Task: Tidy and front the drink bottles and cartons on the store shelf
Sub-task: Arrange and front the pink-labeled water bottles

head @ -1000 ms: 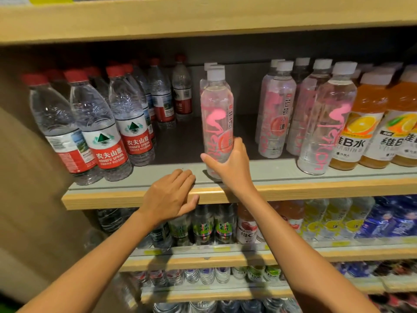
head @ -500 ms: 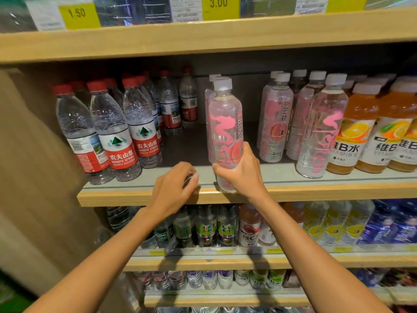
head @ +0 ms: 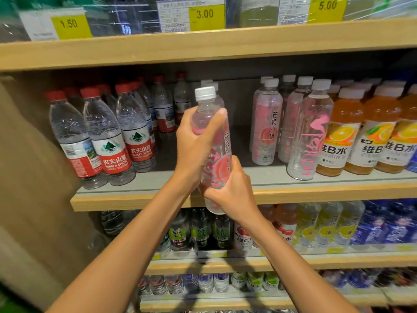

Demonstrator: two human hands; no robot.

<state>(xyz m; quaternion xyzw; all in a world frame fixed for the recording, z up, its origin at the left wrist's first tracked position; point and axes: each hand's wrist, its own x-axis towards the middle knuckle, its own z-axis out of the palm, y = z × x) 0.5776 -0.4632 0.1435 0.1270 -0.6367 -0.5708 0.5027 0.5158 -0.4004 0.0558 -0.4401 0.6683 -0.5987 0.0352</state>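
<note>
Two hands on one pink-label bottle (head: 217,170): my left hand (head: 191,145) is wrapped round its upper body just under the shoulder, and my right hand (head: 232,193) is clamped round the lower third, with the base poking out below my fingers. The bottle is off the board, held out in front of the middle shelf (head: 338,192); its base hangs below the wooden lip and its white cap (head: 205,93) sits level with the shelved caps. Long axis is near vertical, cap up, top leaning slightly left. The label's Chinese text runs down the right edge, so the print faces partly right rather than squarely at me. Left of it: a block of red-capped water bottles (head: 112,143), front row near the lip, some labels turned off-centre. Right of it: a row of matching pink bottles (head: 267,132), then orange vitamin drinks (head: 338,141). The bottle sits over the open gap between those two blocks, with another white-capped bottle (head: 211,83) deep in the gap behind it. Yellow price tags (head: 204,15) are on the board above. Green-label bottles (head: 200,231) on the shelf below are partly hidden by my forearms.
</note>
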